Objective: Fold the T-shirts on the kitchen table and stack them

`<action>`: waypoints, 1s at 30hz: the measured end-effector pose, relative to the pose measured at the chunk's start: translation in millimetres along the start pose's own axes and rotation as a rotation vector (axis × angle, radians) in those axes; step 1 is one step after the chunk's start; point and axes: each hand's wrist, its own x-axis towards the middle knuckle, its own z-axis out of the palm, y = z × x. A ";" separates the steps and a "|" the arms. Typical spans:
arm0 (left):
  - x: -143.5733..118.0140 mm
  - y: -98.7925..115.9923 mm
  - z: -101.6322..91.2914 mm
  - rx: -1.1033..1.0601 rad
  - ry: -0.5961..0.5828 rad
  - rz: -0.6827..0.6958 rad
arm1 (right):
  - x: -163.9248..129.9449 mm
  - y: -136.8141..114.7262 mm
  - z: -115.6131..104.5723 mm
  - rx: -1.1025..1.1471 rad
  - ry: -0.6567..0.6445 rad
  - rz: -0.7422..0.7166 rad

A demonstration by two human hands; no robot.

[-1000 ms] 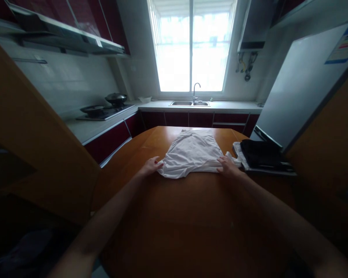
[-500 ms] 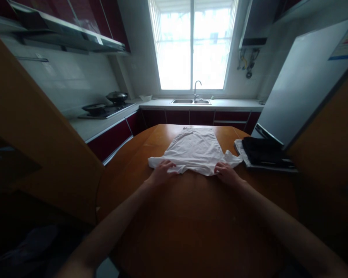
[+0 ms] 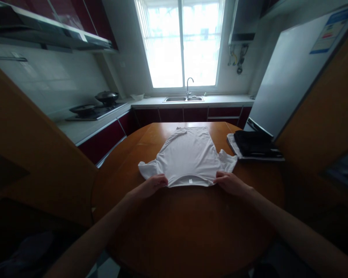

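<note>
A white T-shirt (image 3: 190, 152) lies spread on the brown wooden table (image 3: 188, 224), its neckline toward me and its hem at the far edge. A small label shows inside the collar. My left hand (image 3: 155, 183) is closed on the shirt at the left end of the neckline. At the right end of it, my right hand (image 3: 227, 181) pinches the cloth. The neckline is stretched between both hands. The left sleeve lies out flat, while the right sleeve is bunched a little.
Folded dark clothes (image 3: 255, 144) lie on lighter cloth at the table's right edge. Beyond the table are a counter with a sink (image 3: 183, 99), a stove with a lidded pan (image 3: 106, 97), and a refrigerator (image 3: 292, 73) on the right.
Both hands have closed on the shirt's neckline and drawn it toward me. The collar, rumpled before, is now straight with its label showing. The view has shifted slightly.
</note>
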 end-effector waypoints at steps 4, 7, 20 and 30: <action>-34.8 21.8 -5.5 -0.100 -0.275 -0.021 | -19.6 -25.8 -10.4 0.200 -0.189 0.017; -53.7 6.1 -18.1 -0.075 0.072 -0.187 | -20.5 -15.0 -14.8 0.178 -0.018 0.149; -51.3 -45.3 -35.2 -0.408 0.761 -0.652 | -31.9 112.6 2.0 -0.192 0.284 0.905; -70.5 -54.1 -25.7 -0.479 1.063 -0.630 | -41.9 103.1 8.1 0.106 0.566 0.832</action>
